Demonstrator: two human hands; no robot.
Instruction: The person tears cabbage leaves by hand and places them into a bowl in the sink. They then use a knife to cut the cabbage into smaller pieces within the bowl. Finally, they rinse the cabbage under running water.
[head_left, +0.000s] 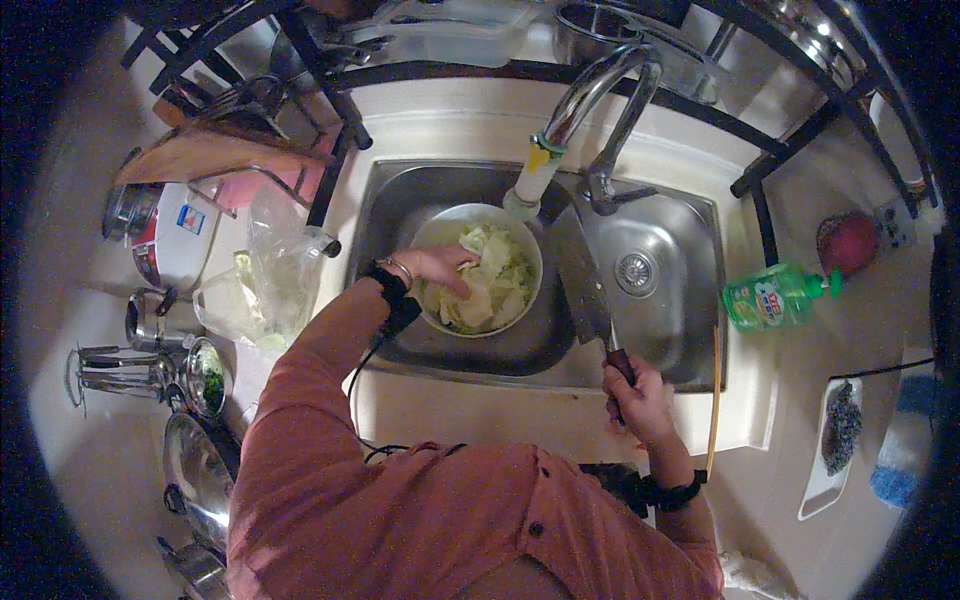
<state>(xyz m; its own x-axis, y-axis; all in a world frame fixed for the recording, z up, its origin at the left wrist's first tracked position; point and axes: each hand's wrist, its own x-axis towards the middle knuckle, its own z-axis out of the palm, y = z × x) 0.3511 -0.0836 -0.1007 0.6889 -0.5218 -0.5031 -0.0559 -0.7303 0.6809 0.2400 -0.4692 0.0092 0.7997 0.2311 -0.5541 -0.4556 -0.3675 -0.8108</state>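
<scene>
My left hand (441, 266) reaches over the rim of a round white bowl (534, 281) in the larger sink basin (555, 341). Torn pale-green cabbage leaves (499, 281) fill the bowl, and my fingers and thumb rest among them. Whether a leaf is pinched between them cannot be made out. My right hand (637, 394) is wrapped around the dark handle of a Chinese cleaver (579, 270). Its broad blade lies over the divider between the two basins, pointing away from me. The fingertips of the left hand are partly hidden.
A chrome faucet (600, 82) with a white filter nozzle (529, 184) arches over the sink. On the right are a green soap bottle (772, 300), chopsticks (714, 397) and a scouring pad (841, 431) on a tray. Plastic bags (277, 270) and a metal bowl of chopped greens (212, 379) stand left.
</scene>
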